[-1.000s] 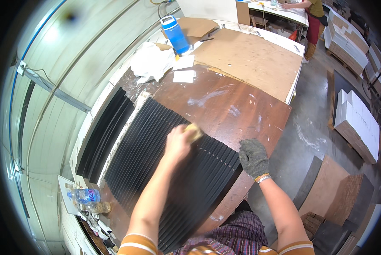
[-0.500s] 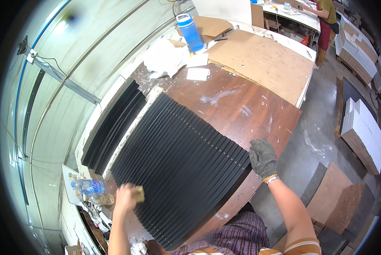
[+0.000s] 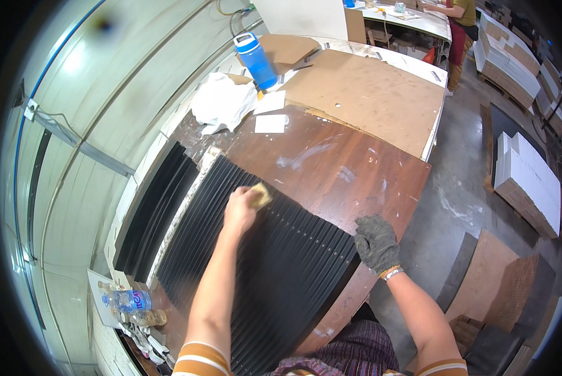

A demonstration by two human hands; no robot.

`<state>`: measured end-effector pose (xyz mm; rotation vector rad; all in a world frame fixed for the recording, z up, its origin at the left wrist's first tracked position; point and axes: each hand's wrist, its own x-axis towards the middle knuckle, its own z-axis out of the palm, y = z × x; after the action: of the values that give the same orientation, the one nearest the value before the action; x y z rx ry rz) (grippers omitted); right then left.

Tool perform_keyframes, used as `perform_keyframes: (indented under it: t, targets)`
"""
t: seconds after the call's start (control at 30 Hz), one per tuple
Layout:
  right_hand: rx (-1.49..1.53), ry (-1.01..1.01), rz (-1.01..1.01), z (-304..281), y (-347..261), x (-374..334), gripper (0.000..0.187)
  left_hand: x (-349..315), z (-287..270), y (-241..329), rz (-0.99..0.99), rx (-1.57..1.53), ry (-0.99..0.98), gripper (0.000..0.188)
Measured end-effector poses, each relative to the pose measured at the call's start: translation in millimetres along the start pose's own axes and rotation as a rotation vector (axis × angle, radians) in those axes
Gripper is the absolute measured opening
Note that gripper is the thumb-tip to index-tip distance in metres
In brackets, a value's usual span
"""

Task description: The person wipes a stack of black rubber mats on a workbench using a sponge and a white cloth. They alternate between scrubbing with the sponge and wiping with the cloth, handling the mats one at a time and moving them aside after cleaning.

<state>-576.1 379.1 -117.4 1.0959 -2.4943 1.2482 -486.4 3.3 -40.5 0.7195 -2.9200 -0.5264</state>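
Many long black strips (image 3: 262,263) lie side by side in a ribbed row on the brown tabletop (image 3: 331,163). Bare, my left hand (image 3: 240,210) grips a small yellowish sponge-like block (image 3: 261,196) over the far part of the row; whether the block touches the strips I cannot tell. My right hand (image 3: 377,243), in a dark grey knit glove, rests at the right end of the row with its fingers against the strip ends. Its fingers look bent, and what they hold, if anything, is hidden. A second stack of black strips (image 3: 159,210) lies to the left, past a pale bar (image 3: 184,213).
A blue bottle (image 3: 256,61), a crumpled white cloth (image 3: 223,103) and white paper (image 3: 271,123) lie at the back. Brown board (image 3: 368,94) covers the far right. Plastic bottles (image 3: 130,301) lie at the left edge. A co-worker (image 3: 459,37) stands at another table.
My left hand has swept the block from the near left of the strips to their far part. My gloved right hand stays by the strip ends. The whole view has shifted slightly.
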Motion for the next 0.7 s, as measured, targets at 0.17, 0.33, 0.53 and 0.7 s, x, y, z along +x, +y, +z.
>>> perform_keyframes:
  t: [0.17, 0.33, 0.53, 0.7]
  targets:
    - [0.025, 0.009, -0.012, 1.0, -0.2, -0.7, 0.017, -171.2, -40.5, -121.1, -0.034, 0.074, -0.012, 0.044]
    - [0.012, 0.016, -0.019, 2.8, 0.1, -2.2, 0.017, -344.7, -107.2, -185.7, -0.448, 0.236, -0.097, 0.020]
    - [-0.011, 0.004, -0.033, 3.2, 0.2, -1.8, 0.017, -267.0, -118.1, -152.0, -0.280, 0.208, 0.052, 0.018]
    - [-0.007, -0.004, -0.031, 0.5, -0.5, -0.5, 0.016, -60.9, -57.3, -66.8, -0.002, 0.069, 0.097, 0.048]
